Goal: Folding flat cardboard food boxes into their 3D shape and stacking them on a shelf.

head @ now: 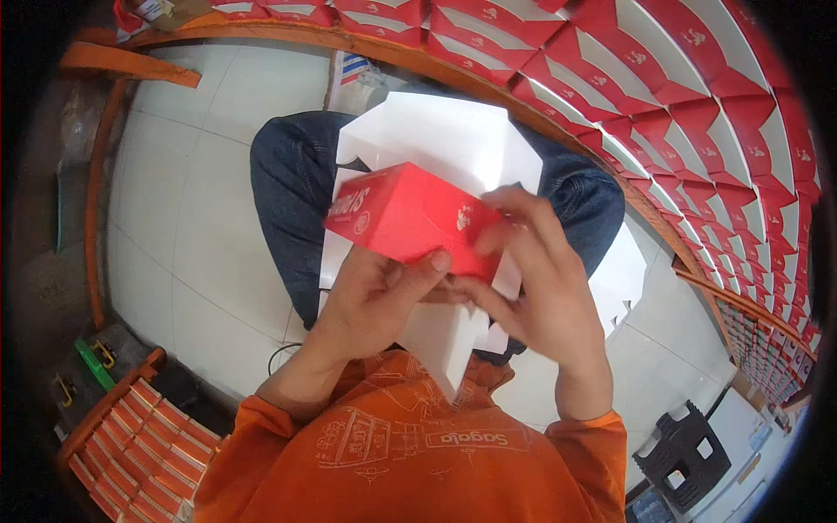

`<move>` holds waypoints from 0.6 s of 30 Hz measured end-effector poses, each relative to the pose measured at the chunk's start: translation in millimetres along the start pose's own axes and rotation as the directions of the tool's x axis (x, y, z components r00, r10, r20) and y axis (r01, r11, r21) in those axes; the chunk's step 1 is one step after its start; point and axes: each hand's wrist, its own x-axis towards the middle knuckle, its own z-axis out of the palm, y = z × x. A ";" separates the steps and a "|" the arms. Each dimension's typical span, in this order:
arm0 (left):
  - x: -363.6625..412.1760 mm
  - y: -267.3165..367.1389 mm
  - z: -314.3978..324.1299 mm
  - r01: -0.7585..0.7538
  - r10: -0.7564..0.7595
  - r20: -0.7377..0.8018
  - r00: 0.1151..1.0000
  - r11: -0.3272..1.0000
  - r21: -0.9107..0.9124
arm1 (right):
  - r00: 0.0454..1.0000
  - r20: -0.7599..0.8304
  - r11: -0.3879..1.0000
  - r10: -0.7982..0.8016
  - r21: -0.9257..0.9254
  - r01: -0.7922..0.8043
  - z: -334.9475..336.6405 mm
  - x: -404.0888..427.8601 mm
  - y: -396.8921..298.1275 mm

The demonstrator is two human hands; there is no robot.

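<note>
A red cardboard box [425,216], partly folded, is held over my lap with white print and a small emblem on its faces. My left hand [373,301] grips it from below, thumb pressed on the red side. At the box's right end is my right hand [556,281], thumb at the lower edge and blurred fingers over the upper part. A white inner flap [444,346] points down towards my shirt. Beneath the box, flat die-cut cardboard blanks [451,124] lie white side up across my legs.
Red-and-white folded boxes [654,78] are stacked in rows behind an orange wooden rail [392,49]. More white blanks [614,281] lie on the tiled floor [196,183] at right. Orange cartons [144,451] stand lower left; a black plastic piece [686,457] is lower right.
</note>
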 end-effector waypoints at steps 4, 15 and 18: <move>20.0 -26.3 -9.8 0.046 -0.049 -0.020 0.999 0.994 -0.096 | 0.966 -0.034 0.848 0.255 0.487 -0.207 21.8 -11.3 36.7; 26.3 -49.0 -20.6 -0.121 0.021 0.177 0.984 0.806 0.580 | 0.998 0.053 0.995 0.015 -0.103 -0.009 8.8 6.3 29.5; 22.1 -54.6 -64.5 -0.382 0.125 0.461 0.879 0.763 0.521 | 0.989 0.131 0.996 -0.073 -0.034 0.078 15.9 7.0 22.1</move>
